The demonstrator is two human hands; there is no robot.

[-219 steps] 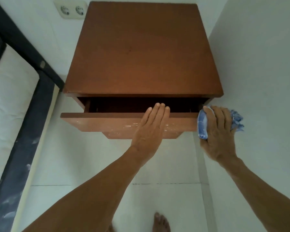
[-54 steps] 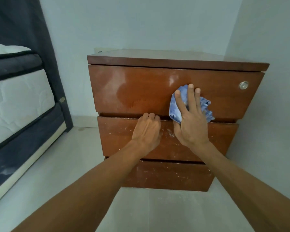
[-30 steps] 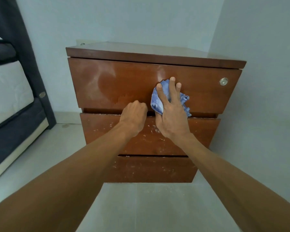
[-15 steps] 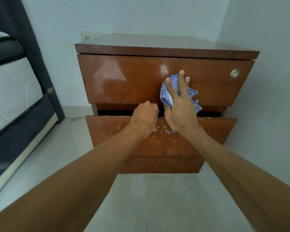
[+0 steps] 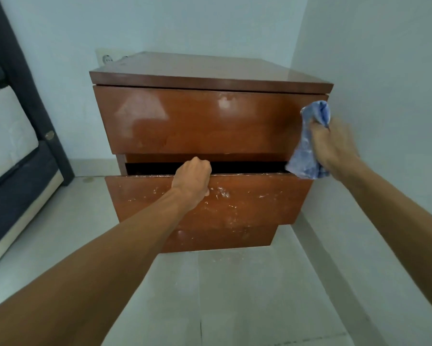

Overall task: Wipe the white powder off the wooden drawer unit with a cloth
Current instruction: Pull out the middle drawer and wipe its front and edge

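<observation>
The wooden drawer unit (image 5: 197, 121) stands in a room corner, with three drawers. Its middle drawer (image 5: 259, 198) is pulled partly out and carries white powder specks on its front and top edge. My left hand (image 5: 192, 178) is curled over the middle drawer's top edge, gripping it. My right hand (image 5: 334, 148) holds a crumpled blue cloth (image 5: 307, 156) off the unit's right front corner, blurred by motion. The top drawer's front looks smeared but mostly free of powder. The bottom drawer (image 5: 224, 239) has faint specks.
A bed with a white mattress (image 5: 5, 136) and dark frame (image 5: 35, 96) stands at the left. White walls close in behind and to the right (image 5: 384, 71). A wall socket (image 5: 105, 58) sits behind the unit. The floor (image 5: 222, 295) is pale tile.
The middle drawer has been pulled further out by my left hand. My right hand with the cloth has left the top drawer's front and swung right to the unit's right edge.
</observation>
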